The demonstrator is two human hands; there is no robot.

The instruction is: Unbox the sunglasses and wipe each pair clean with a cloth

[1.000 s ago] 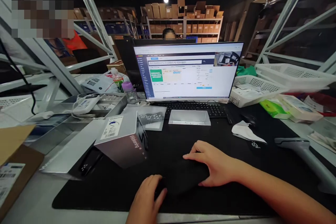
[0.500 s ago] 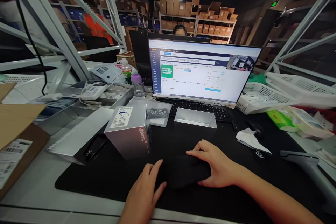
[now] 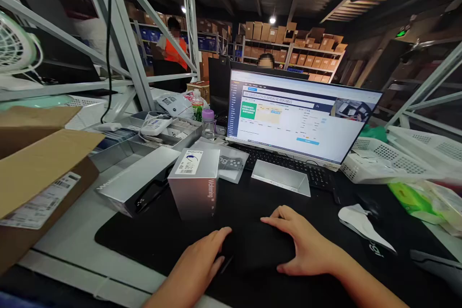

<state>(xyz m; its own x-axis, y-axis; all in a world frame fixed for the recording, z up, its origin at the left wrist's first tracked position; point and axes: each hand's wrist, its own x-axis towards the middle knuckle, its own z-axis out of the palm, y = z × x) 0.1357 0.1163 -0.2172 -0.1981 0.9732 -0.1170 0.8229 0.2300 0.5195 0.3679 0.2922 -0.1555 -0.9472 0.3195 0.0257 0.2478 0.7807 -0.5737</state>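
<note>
Object in black (image 3: 262,246) is held at lower centre by the right hand (image 3: 308,244); whether the left hand (image 3: 199,261) grips cannot be told.

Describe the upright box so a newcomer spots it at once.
Start at the lit monitor, then drop to the black mat in front of it. Beyond the left hand stands the box, silver and blocky. Unlike the long box to its left, it has a white label with a blue mark on top.

Black object (image 3: 263,248)
Matte, broad upper face; right end spanned by the right hand (image 3: 301,240), over the mat (image 3: 147,236) (dark on dark; outline unclear).
</note>
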